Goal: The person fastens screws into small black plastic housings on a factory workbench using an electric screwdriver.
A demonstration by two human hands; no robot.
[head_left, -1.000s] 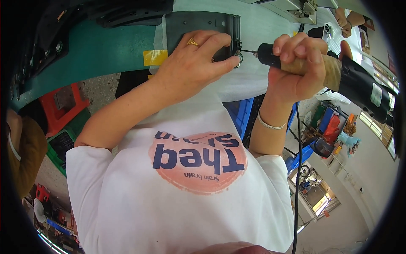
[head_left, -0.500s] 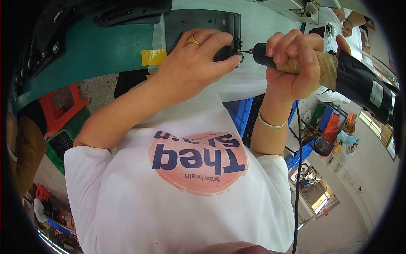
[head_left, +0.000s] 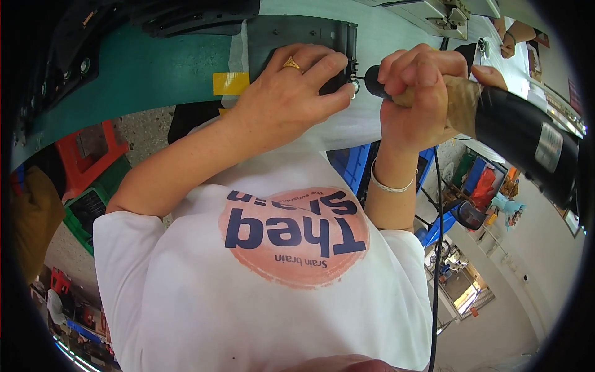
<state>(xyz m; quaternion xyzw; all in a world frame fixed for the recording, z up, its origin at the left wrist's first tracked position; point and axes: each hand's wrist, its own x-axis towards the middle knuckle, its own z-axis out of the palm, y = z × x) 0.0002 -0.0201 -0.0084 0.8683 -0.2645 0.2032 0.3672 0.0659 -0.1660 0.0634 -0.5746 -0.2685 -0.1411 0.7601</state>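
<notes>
A dark grey plastic panel (head_left: 282, 32) lies on the bench, its right edge lined with small bits of hardware. My left hand (head_left: 294, 90) grips this panel, its bent fingers over the surface and its thumb by the right edge. My right hand (head_left: 415, 96) is wrapped round a black electric screwdriver (head_left: 517, 121) with tan tape on its body. Held sideways, the screwdriver points left, and its thin bit reaches the panel's edge close to my left thumb. A small shiny round part (head_left: 355, 88) shows beside that thumb. Whether the bit sits in a screw cannot be made out.
More black plastic parts (head_left: 186, 18) lie at the back left on the green bench top (head_left: 155, 68). Yellow tape (head_left: 230, 84) sticks near the bench edge. A black cable (head_left: 438, 248) hangs at the right. Another person's hand (head_left: 508, 44) shows at the far right.
The screwdriver's rear end has swung slightly down and nearer, and my right hand has shifted a little left. My left hand and the panel appear slightly farther right.
</notes>
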